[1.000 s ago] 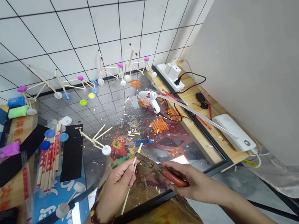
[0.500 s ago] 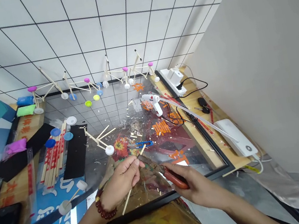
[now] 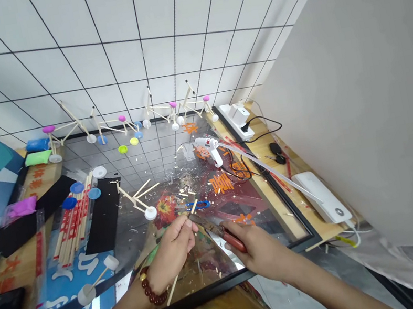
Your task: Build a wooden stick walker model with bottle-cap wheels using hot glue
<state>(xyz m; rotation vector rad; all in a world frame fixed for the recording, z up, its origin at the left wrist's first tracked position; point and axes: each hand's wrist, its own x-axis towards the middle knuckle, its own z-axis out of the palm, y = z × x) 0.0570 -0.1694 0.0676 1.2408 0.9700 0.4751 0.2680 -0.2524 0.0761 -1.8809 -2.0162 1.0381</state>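
Note:
My left hand [image 3: 173,251], with a bead bracelet at the wrist, is closed in a pinch on a thin wooden stick [image 3: 193,207] that runs from below the wrist up past the fingers. My right hand [image 3: 258,252] is wrapped round the red handles of pliers [image 3: 220,232]. The pliers' jaws meet the stick just beside my left fingertips. Both hands hover low over the glass-topped table [image 3: 278,200], near its front edge.
A white glue gun [image 3: 209,147] lies behind the hands, its cable leading to a power strip [image 3: 238,117]. Blue scissors [image 3: 198,205], a stick-and-cap piece [image 3: 138,201], a bundle of sticks [image 3: 71,226] and several stick models [image 3: 113,125] along the tiled wall surround the spot.
The view has tilted upward, so table and hands sit lower and farther. Both hands keep the same grips, with the pliers still at the stick.

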